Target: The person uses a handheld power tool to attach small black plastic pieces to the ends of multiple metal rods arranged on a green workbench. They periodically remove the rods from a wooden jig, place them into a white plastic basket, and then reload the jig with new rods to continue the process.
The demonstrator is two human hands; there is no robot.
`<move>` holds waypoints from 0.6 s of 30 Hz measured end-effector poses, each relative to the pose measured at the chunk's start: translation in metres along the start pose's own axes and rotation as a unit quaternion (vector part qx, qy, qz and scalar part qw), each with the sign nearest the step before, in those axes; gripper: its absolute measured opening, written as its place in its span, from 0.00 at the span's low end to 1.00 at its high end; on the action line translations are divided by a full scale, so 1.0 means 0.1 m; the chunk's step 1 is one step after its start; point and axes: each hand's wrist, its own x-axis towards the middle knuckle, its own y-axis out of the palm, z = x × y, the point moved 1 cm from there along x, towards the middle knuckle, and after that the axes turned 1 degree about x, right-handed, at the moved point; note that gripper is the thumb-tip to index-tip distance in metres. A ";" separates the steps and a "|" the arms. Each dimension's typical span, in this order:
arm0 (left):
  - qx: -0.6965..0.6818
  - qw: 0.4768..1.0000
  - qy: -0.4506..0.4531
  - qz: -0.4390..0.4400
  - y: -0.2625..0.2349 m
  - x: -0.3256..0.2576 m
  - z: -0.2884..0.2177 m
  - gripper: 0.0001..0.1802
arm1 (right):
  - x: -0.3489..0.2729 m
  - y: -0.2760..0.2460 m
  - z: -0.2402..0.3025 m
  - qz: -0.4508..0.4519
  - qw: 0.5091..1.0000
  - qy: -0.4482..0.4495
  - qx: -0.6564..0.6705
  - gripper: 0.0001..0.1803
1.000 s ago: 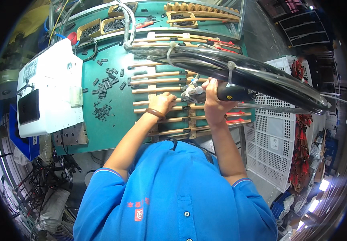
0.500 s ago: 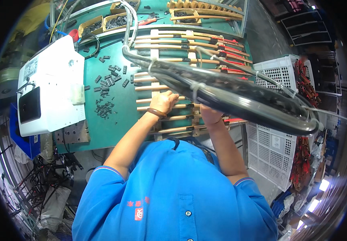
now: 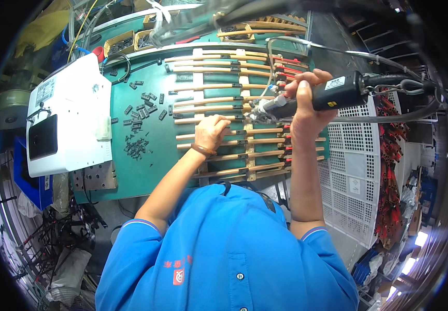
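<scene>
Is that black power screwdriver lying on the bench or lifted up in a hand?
Lifted: the right hand grips the black power screwdriver, tip angled toward the wooden strips beside the left hand.

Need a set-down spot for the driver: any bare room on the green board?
Bare green below the scattered black clips, between the white box and wooden slats. Crowded: slat rack, where the left hand presses and the right hand holds the power screwdriver.

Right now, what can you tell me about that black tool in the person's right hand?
The black tool is a stout powered driver, dark plastic by its look, with a pale label and a yellow mark. It lies nearly level; its metal tip points left at the tan rods on the green board. The right hand wraps around it. A cable and a hook leave its rear end.
</scene>
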 end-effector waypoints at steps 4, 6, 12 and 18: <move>0.049 0.998 -0.017 0.030 0.16 0.17 0.05 0.16 | -0.03 0.00 -0.18 -0.011 1.000 -0.010 0.019 0.16; 0.056 0.998 -0.029 0.028 0.26 0.21 0.06 0.15 | -0.04 0.02 -0.23 -0.015 1.000 -0.016 0.010 0.16; 0.027 0.986 -0.126 0.103 0.35 0.21 0.08 0.09 | -0.13 -0.04 -0.48 -0.029 0.999 -0.016 0.014 0.17; 0.033 0.976 -0.141 0.165 0.31 0.19 0.09 0.08 | -0.16 -0.07 -0.54 -0.024 0.998 -0.028 -0.048 0.12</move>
